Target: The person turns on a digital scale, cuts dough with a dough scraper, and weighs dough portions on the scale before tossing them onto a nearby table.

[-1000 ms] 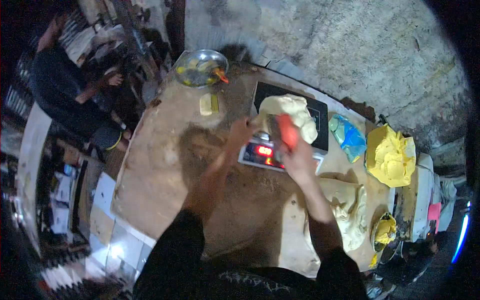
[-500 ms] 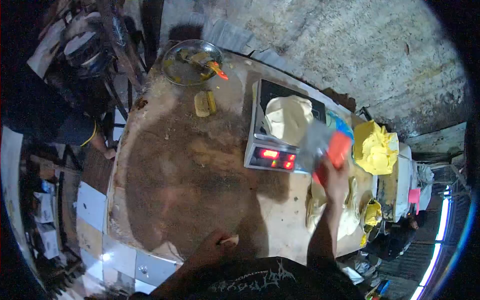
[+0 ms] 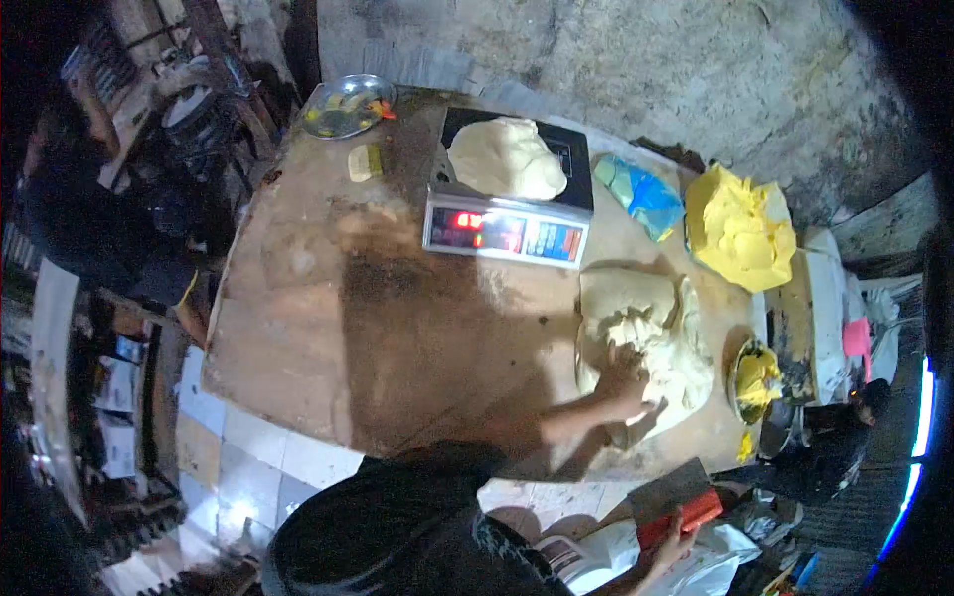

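Observation:
A large mass of pale dough (image 3: pixel 686 363) lies on the right part of the table. My left hand (image 3: pixel 626 382) is on it, with the fingers curled into the dough; part of their grip is hidden. Off the table's front edge, my right hand (image 3: pixel 678 541) is closed around the red handle of a dough scraper (image 3: pixel 668 492), whose grey blade points up toward the table. Another piece of dough (image 3: pixel 507 159) rests on the digital scale (image 3: pixel 507 236), and the scale's red display is lit.
At the back left stand a metal plate (image 3: pixel 348 107) with a red-ended brush and a yellowish block (image 3: pixel 365 162). A blue-green packet (image 3: pixel 641 197), a heap of yellow fat (image 3: pixel 740 226) and a yellow-filled bowl (image 3: pixel 755 382) line the right side. Other people (image 3: pixel 835 447) are at both sides.
My right hand has carried the scraper from beside the scale to below the table's front edge. My left hand has moved right, onto the large dough. The view has shifted.

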The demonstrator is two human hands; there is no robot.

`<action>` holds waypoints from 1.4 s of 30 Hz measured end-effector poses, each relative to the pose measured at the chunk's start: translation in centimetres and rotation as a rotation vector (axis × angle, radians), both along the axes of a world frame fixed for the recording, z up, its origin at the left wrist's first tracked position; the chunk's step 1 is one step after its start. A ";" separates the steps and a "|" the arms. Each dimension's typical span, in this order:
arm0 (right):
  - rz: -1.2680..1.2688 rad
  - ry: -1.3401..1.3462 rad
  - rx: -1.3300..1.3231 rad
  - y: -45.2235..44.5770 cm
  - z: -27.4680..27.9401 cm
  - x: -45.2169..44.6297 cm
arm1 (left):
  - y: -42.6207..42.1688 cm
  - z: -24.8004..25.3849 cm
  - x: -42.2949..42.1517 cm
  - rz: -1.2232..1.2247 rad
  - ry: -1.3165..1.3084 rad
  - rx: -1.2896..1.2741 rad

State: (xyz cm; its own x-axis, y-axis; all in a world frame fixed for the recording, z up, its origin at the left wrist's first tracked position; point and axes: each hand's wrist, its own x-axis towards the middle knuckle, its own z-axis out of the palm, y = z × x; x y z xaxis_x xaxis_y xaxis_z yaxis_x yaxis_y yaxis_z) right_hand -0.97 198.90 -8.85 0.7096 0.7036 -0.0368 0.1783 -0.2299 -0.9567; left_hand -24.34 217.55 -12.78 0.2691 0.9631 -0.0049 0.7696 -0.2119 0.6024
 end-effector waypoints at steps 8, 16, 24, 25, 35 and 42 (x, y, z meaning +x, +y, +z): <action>0.336 0.451 -0.165 6.3 3.1 -14.2 | 1.5 -0.2 -27.8 0.761 -0.486 0.268; 0.939 -0.156 0.134 21.3 8.9 -36.7 | 12.0 -1.2 -38.3 0.923 -0.415 0.066; 1.489 -1.174 0.006 33.9 4.0 -55.4 | 8.0 -4.8 -41.0 0.957 -0.704 0.140; 1.427 -1.164 0.024 34.4 3.5 -58.2 | 6.5 -4.5 -41.0 0.962 -0.704 0.138; 0.683 -0.209 0.373 25.6 16.9 -40.5 | -4.1 2.6 -26.4 0.178 -0.872 0.278; 0.266 -0.310 0.382 17.0 11.5 -20.3 | 1.4 -5.3 -1.5 0.295 0.106 0.856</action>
